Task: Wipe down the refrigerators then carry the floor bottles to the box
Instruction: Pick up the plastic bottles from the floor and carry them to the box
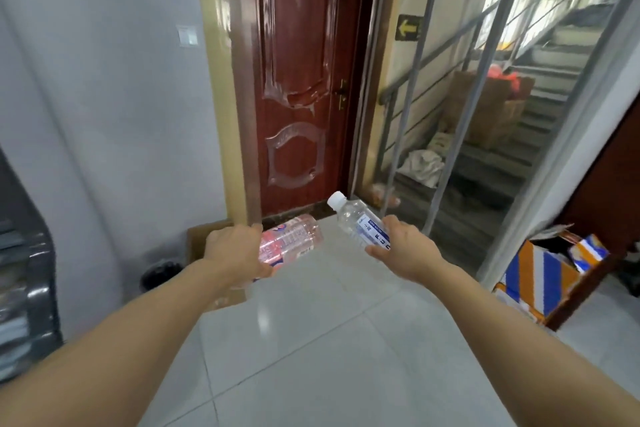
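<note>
Both forearms reached out; my left hand [239,248] gripped a pink bottle [291,241], my right hand [403,246] a clear bottle [360,224], above the cardboard box [199,239]. Carrying looked nearly finished; wiping couldn't be judged.

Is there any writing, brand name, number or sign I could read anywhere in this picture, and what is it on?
No words can be read for certain.
Pink bottle in the left hand: label print, too blurred to read.
Clear bottle in the right hand: blue and white label, characters too blurred to read.
Wall sign beside the red door: no words, only a yellow arrow pointing left.
Striped cartons: no legible print.
</note>
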